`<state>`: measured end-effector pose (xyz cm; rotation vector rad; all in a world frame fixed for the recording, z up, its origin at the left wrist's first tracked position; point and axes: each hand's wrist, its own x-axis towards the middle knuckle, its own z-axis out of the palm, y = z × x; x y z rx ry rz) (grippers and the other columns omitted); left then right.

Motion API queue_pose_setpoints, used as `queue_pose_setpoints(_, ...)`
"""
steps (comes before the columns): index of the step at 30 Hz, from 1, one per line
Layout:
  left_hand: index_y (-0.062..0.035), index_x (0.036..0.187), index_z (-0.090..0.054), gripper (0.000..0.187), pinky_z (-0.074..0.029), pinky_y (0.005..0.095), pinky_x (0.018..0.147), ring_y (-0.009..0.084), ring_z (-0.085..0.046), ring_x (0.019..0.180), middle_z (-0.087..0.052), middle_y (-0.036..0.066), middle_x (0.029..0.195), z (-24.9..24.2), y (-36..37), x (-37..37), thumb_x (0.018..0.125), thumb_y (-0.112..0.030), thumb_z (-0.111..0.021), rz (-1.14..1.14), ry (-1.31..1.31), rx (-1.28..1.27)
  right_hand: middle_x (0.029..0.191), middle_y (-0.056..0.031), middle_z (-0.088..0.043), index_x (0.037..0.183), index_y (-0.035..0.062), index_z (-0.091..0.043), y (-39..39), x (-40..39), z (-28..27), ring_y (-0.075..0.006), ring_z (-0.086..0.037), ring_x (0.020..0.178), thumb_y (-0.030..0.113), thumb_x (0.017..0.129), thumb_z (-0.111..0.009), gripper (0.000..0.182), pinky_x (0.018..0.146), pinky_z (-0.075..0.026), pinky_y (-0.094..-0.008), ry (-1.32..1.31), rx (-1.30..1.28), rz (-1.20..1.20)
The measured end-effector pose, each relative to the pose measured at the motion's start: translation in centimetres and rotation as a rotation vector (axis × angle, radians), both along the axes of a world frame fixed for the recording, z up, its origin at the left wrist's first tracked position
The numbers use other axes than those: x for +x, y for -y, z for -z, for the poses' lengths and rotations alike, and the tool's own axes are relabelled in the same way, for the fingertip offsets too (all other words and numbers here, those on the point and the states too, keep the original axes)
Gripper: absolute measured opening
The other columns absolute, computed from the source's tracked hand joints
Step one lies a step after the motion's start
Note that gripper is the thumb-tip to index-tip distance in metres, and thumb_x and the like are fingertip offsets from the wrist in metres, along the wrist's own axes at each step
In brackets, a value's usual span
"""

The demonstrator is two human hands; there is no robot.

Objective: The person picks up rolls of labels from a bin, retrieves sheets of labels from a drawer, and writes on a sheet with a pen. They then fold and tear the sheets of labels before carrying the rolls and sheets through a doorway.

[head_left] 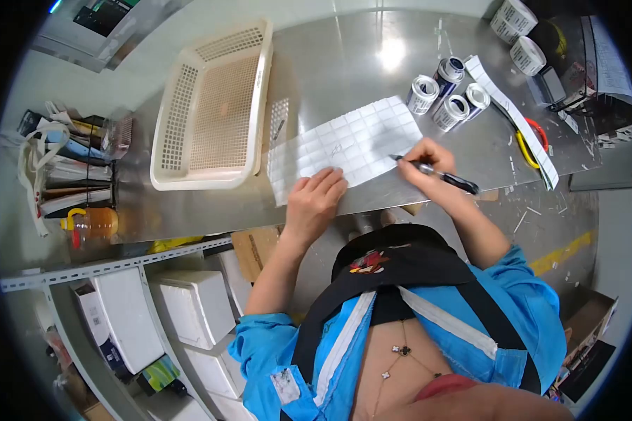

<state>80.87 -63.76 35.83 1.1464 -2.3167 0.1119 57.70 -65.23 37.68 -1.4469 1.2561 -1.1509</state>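
A white sheet marked off in a grid of small rectangles lies on the metal table, with a small dark scribble near its middle. My left hand rests on the sheet's lower edge, fingers extended, holding nothing. At the sheet's right side my right hand grips a black pen, its tip pointing left over the paper. Several small cans or rolls with white labels stand together beyond the sheet's upper right corner.
A cream perforated basket sits on the metal table at left. Scissors with red and yellow handles and a long paper strip lie right. Label rolls stand far right. A bottle is at the left edge.
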Motion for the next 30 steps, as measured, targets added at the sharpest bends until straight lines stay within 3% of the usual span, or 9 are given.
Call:
queue_pose_setpoints(1,-0.0102,0.081,-0.06,0.012,-0.044,0.0309,0.067,0.0176,-0.058,0.091,-0.063,0.002,0.092,0.4,-0.3,-0.3,0.069,-0.007,-0.06,-0.01,-0.005,0.027,0.065,-0.0026,-0.056,0.07,0.0016,-0.054,0.6,0.6,0.1,-0.0059,-0.052,0.062,0.009,0.072,-0.064,0.012,0.056,-0.04,-0.0207,-0.026,0.019,-0.093)
queue_pose_setpoints(5,-0.0097,0.08,-0.059,0.009,-0.044,0.0303,0.066,0.0176,-0.057,0.093,-0.062,0.003,0.095,0.7,-0.6,0.0,0.071,-0.01,-0.061,-0.039,-0.018,0.045,0.062,-0.0059,-0.058,0.069,0.0008,-0.055,2.2,2.3,2.7,-0.0078,-0.052,0.055,0.009,0.069,-0.062,0.011,0.052,-0.041,-0.0223,-0.096,-0.113,-0.062)
queue_pose_setpoints(17,-0.0094,0.079,-0.06,0.009,-0.042,0.0297,0.066,0.017,-0.057,0.094,-0.062,0.002,0.094,1.2,-0.9,0.1,0.071,-0.008,-0.061,-0.075,-0.072,0.059,0.057,-0.0046,-0.057,0.064,0.0019,-0.055,2.4,3.1,2.7,-0.007,-0.051,0.054,0.01,0.065,-0.064,0.012,0.052,-0.042,-0.0226,-0.187,-0.072,-0.149)
queue_pose_setpoints(20,-0.0096,0.079,-0.06,0.01,-0.042,0.0295,0.066,0.0168,-0.057,0.094,-0.063,0.002,0.095,1.3,-0.9,0.1,0.07,-0.008,-0.062,-0.073,-0.079,0.053,0.056,-0.0038,-0.055,0.063,0.0016,-0.055,2.5,2.9,2.6,-0.0062,-0.049,0.054,0.009,0.064,-0.064,0.012,0.052,-0.041,-0.0223,-0.141,-0.064,-0.045)
queue_pose_setpoints(23,-0.0097,0.079,-0.06,0.01,-0.042,0.0295,0.066,0.0167,-0.058,0.093,-0.063,0.002,0.095,1.3,-0.9,0.0,0.07,-0.009,-0.062,-0.078,-0.088,0.057,0.056,-0.0031,-0.055,0.063,0.0013,-0.054,2.6,2.4,3.0,-0.0055,-0.048,0.053,0.008,0.065,-0.063,0.012,0.051,-0.04,-0.0221,-0.133,-0.116,-0.128)
queue_pose_setpoints(27,-0.0098,0.08,-0.06,0.01,-0.042,0.0292,0.067,0.0166,-0.058,0.093,-0.062,0.002,0.095,1.1,-1.0,-0.2,0.07,-0.008,-0.062,-0.072,-0.091,0.047,0.057,-0.0023,-0.056,0.061,0.0011,-0.053,2.4,2.5,2.5,-0.0053,-0.048,0.054,0.007,0.068,-0.062,0.013,0.052,-0.04,-0.0216,-0.149,-0.13,-0.063)
queue_pose_setpoints(30,-0.01,0.081,-0.059,0.01,-0.042,0.0299,0.068,0.0172,-0.057,0.094,-0.062,0.002,0.094,0.7,-0.9,0.1,0.071,-0.008,-0.059,-0.096,-0.054,0.048,0.066,-0.0032,-0.058,0.067,0.0009,-0.054,1.8,1.7,1.6,-0.0055,-0.049,0.06,0.008,0.071,-0.063,0.012,0.056,-0.04,-0.0208,-0.089,-0.032,-0.03)
